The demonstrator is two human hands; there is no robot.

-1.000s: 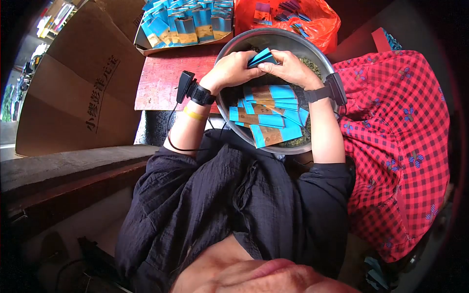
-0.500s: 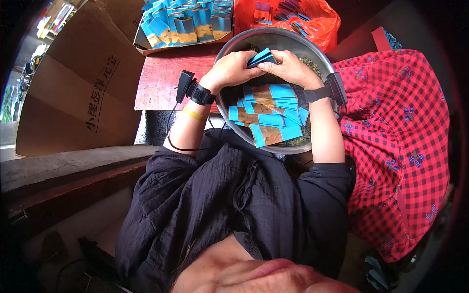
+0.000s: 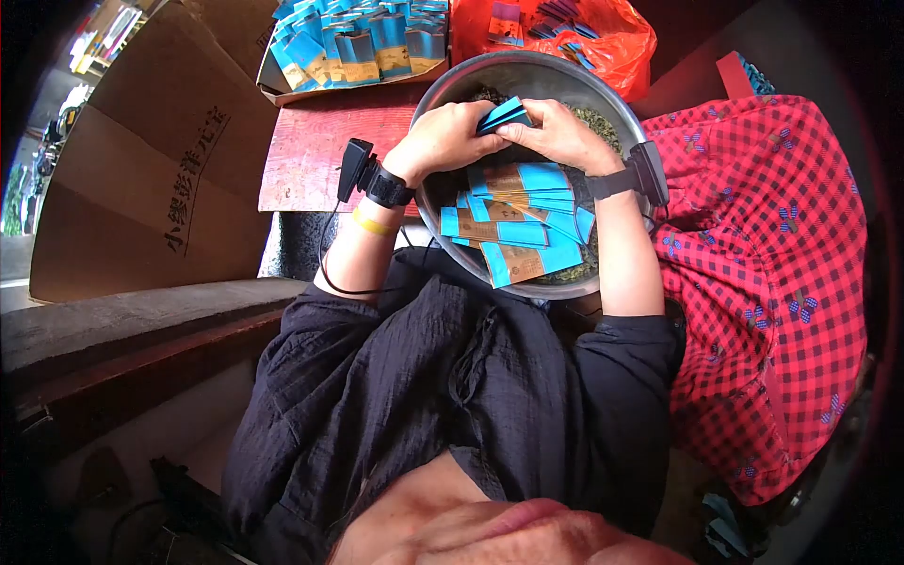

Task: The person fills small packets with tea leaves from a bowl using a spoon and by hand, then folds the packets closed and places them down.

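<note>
Above the far half of a metal basin (image 3: pixel 435 83), my left hand (image 3: pixel 450 137) and my right hand (image 3: pixel 568 137) meet around a small blue packet (image 3: pixel 504 115). Fingers of both hands are closed on it, with the right thumb along its near side. Its mouth edges stand slightly apart; the lower part is hidden by the hands. Beneath my wrists, several flat blue-and-brown packets (image 3: pixel 518 231) lie overlapping in the basin. They rest on dry greenish loose material, like tea leaves (image 3: pixel 598 122).
A cardboard box (image 3: pixel 363 56) of upright blue packets stands on a red wooden table (image 3: pixel 320 155). Beside it sits a red plastic bag (image 3: pixel 621 47) with more packets. A tall cardboard carton (image 3: pixel 141 179) rises left; red checked cloth (image 3: pixel 753 282) drapes right.
My hands stay nearly in place on the blue packet, shifting only slightly. The packets in the basin lie as before.
</note>
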